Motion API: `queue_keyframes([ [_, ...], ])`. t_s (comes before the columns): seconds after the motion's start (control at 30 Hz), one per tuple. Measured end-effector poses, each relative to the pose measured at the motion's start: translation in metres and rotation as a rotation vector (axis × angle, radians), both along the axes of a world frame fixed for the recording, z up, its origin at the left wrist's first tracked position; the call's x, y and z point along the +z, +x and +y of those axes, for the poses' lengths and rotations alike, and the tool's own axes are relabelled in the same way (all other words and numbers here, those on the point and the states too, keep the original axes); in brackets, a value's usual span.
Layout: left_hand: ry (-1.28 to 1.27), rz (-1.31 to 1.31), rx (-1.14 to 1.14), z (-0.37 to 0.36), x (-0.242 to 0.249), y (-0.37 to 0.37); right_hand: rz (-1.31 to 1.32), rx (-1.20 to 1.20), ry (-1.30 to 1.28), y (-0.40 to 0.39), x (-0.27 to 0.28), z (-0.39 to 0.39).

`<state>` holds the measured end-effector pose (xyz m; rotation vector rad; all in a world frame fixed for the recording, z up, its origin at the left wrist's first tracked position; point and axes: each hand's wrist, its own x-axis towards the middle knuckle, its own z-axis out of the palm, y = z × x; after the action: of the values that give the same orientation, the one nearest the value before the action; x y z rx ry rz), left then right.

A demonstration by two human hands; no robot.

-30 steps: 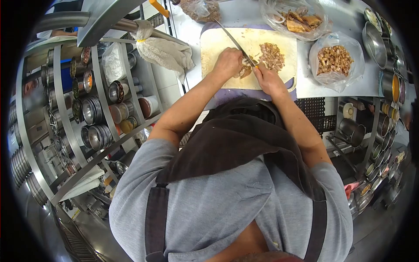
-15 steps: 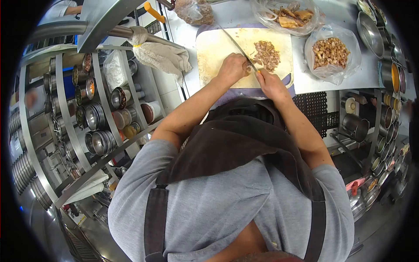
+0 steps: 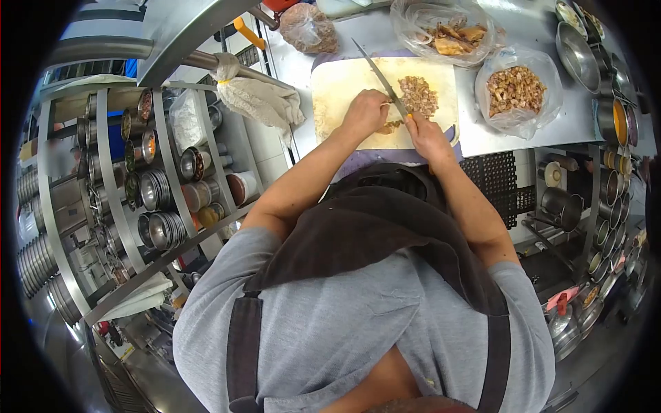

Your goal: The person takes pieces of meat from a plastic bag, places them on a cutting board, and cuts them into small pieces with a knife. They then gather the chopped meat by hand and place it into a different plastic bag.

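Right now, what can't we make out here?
All in the head view:
- left hand: fingertips and anything pinched, hidden by its curled fingers
- knife: most of the handle, covered by the right hand
- red object: cut off by the top edge
- lower-right pans: contents too small

Looks creamy yellow on the board (image 3: 334, 86) under the left hand (image 3: 366, 112), purple on the mat (image 3: 358, 160) below. Shows pinky brown on the chopped bits (image 3: 418, 95) past the right hand (image 3: 429, 140). Looks off-white on the towel (image 3: 255, 100) left of both hands, dark brown on the apron (image 3: 379, 230) and plain grey on the shirt (image 3: 330, 337) behind them.
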<state>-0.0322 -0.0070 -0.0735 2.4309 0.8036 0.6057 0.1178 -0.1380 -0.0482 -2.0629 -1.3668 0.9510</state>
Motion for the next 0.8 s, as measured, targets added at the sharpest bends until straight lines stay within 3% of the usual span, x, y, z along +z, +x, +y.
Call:
queue_keyframes([
  [0.1,0.015,0.044,0.012,-0.003,-0.003,0.013,0.006,-0.004,0.018,0.003,0.003,-0.001],
  [0.3,0.055,0.056,-0.003,0.001,-0.009,0.010,0.288,-0.152,-0.189,0.008,0.032,-0.007],
  [0.47,0.091,0.076,0.016,0.003,-0.008,0.000,-0.063,-0.079,0.094,0.007,0.028,-0.006],
  [0.6,0.010,0.126,0.085,0.005,0.006,-0.008,-0.054,-0.096,0.154,-0.004,0.047,0.004],
  [0.7,-0.011,0.138,0.091,0.007,0.005,-0.012,0.001,-0.096,0.240,-0.006,0.018,0.012],
  [0.8,-0.011,0.086,0.062,0.004,0.005,-0.005,-0.128,0.003,0.148,-0.003,-0.014,0.018],
])
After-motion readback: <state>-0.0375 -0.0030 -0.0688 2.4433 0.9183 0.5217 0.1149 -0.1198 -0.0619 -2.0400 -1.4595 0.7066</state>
